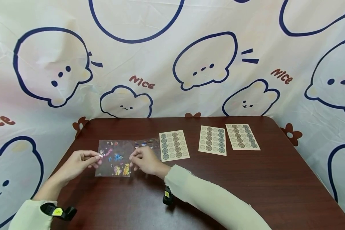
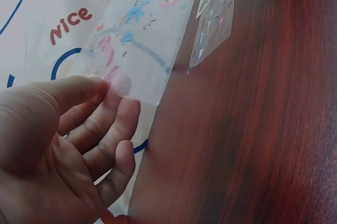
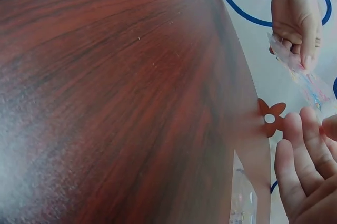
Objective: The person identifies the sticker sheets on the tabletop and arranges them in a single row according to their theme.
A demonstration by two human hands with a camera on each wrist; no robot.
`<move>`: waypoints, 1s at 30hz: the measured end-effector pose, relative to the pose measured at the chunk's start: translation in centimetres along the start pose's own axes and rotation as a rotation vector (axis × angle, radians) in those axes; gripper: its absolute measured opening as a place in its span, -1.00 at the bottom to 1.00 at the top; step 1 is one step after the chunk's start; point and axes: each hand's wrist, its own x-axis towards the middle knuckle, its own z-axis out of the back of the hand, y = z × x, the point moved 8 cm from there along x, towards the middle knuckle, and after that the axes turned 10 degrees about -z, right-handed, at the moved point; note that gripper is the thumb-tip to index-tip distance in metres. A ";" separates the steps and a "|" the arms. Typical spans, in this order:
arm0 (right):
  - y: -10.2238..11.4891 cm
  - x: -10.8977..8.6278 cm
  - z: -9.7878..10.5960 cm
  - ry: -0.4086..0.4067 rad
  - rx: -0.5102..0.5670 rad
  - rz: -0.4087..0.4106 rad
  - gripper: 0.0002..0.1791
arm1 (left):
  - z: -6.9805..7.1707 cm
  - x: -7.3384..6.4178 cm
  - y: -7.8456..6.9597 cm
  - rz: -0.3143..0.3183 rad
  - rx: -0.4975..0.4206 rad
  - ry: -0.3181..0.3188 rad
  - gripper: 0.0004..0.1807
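A clear plastic sticker sheet (image 1: 118, 157) printed with small colourful ponies is held up over the left part of the table. My left hand (image 1: 80, 163) pinches its left edge between thumb and fingers, beside a pink pony. At the opposite edge, my right hand (image 1: 146, 160) pinches the sheet with thumb and forefinger. The left wrist view shows the thin sheet (image 2: 139, 39) slanting away from the left thumb, its other fingers loosely bent. In the right wrist view the sheet (image 3: 310, 88) stretches between both hands, seen nearly edge-on.
A second clear sticker sheet (image 1: 153, 142) lies on the table behind the right hand, partly covered by it. Next to it is a cream sheet of round stickers (image 1: 174, 145). Two similar sheets, one (image 1: 212, 140) and another (image 1: 242, 137), lie farther right. A patterned cloth (image 1: 166, 64) hangs behind the brown table (image 1: 218, 179).
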 end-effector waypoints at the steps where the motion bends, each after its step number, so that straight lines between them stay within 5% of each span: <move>1: -0.1 0.0 0.0 -0.002 0.002 -0.005 -0.86 | -0.1 0.0 0.0 0.004 -0.002 0.011 -0.63; 7: -1.0 -0.4 -0.7 0.016 0.033 -0.062 -0.88 | -0.3 -0.3 0.4 0.023 -0.029 0.054 -0.68; 16: -2.0 -1.1 -2.0 0.052 0.077 -0.123 -0.83 | -0.8 -1.1 1.0 -0.013 -0.021 0.207 -0.68; 30: -2.8 -1.7 -4.0 0.078 0.107 -0.222 -0.81 | -0.6 -1.8 3.0 0.074 -0.039 0.303 -0.72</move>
